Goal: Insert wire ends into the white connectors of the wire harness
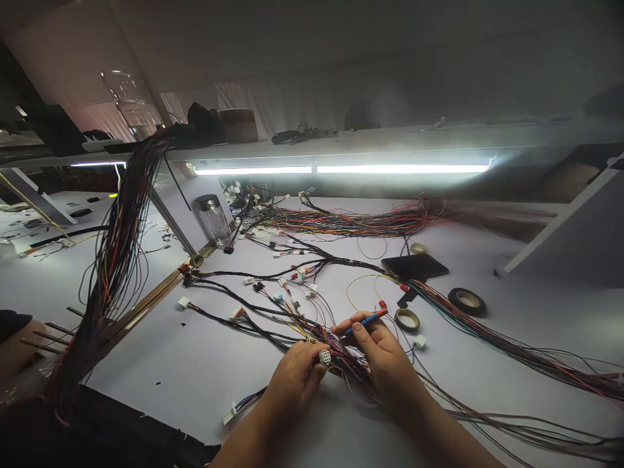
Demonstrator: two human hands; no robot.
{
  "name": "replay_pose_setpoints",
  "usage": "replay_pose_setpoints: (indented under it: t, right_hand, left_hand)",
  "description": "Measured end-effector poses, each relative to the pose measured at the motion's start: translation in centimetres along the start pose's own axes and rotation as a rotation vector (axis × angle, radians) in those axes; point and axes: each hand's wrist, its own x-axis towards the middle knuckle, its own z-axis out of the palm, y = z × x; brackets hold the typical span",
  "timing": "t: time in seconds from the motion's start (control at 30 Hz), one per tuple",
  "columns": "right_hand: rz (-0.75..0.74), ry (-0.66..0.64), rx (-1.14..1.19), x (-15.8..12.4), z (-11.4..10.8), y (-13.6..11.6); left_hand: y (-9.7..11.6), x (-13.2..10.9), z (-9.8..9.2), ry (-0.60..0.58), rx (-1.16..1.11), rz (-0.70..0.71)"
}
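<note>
My left hand is closed on a small white wire connector, whose face with several round holes points toward me. In my right hand lies a slim blue pen-like tool with an orange-red end, pinched between thumb and fingers. Beneath and between both hands runs a bundle of thin coloured wires. Just past the right hand are a red connector on a yellow wire and a roll of tape. The tool's tip is hard to make out.
A black phone-like slab and a dark tape roll lie at right. Black-wrapped harness branches spread leftward. A lidded clear jar stands behind. A thick wire bundle hangs from the shelf, which carries a lit tube.
</note>
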Motion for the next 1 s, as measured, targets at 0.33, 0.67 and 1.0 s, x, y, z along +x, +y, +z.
replay_pose_setpoints:
  t: [0.33,0.67,1.0]
  right_hand:
    - [0.027,0.08,0.229,0.5,0.1,-0.1]
    - [0.129,-0.1,0.262,-0.6,0.5,-0.3]
    - [-0.064,-0.143,-0.052,-1.3,0.9,0.3]
  left_hand:
    - [0.0,-0.1,0.0,-0.009,0.04,-0.012]
    - [0.2,0.1,-0.2,-0.028,-0.025,-0.04]
    - [0.7,0.5,-0.5,-0.025,-0.063,-0.06]
